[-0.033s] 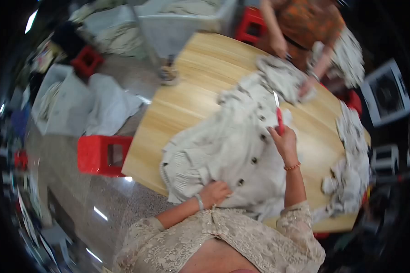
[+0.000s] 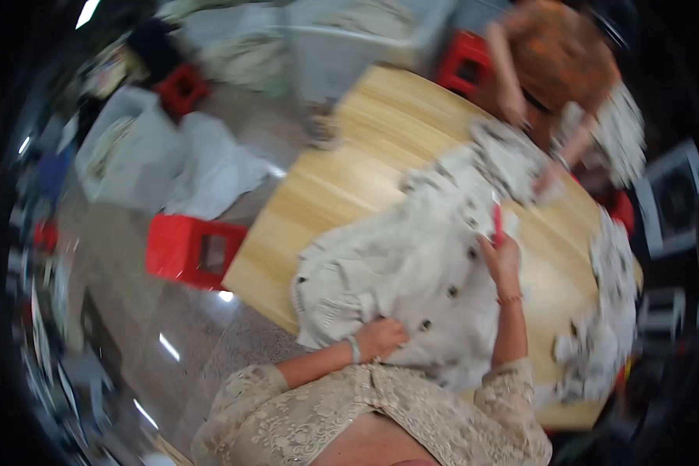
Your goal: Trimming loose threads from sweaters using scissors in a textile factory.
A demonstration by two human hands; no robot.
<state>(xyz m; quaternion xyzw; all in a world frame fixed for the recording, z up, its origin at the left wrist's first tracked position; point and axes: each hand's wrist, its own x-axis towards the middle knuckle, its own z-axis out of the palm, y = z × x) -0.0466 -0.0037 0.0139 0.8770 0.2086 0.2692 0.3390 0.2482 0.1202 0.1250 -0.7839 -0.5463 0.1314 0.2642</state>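
A cream knitted cardigan (image 2: 388, 260) with a row of dark buttons lies spread on the wooden table (image 2: 287, 210) in front of me. My left hand (image 2: 383, 339) rests at its near edge, fingers curled on the knit. Over the button side, my right hand (image 2: 502, 262) is closed round a red-handled cutting tool (image 2: 498, 223). Its slim pale blade points away from me; blur hides whether it has one blade or two.
Across the table a co-worker (image 2: 555, 58) handles another cream garment (image 2: 509, 159). More cream knitwear (image 2: 610, 303) is heaped along the right edge. A red stool (image 2: 190, 248) stands at the left, near white bins (image 2: 136, 167). A small bottle-like object (image 2: 323, 128) is by the far left table edge.
The whole view has shifted, so the table and cardigan appear farther right and slightly lower. Both hands keep their holds, the right on the red-handled tool.
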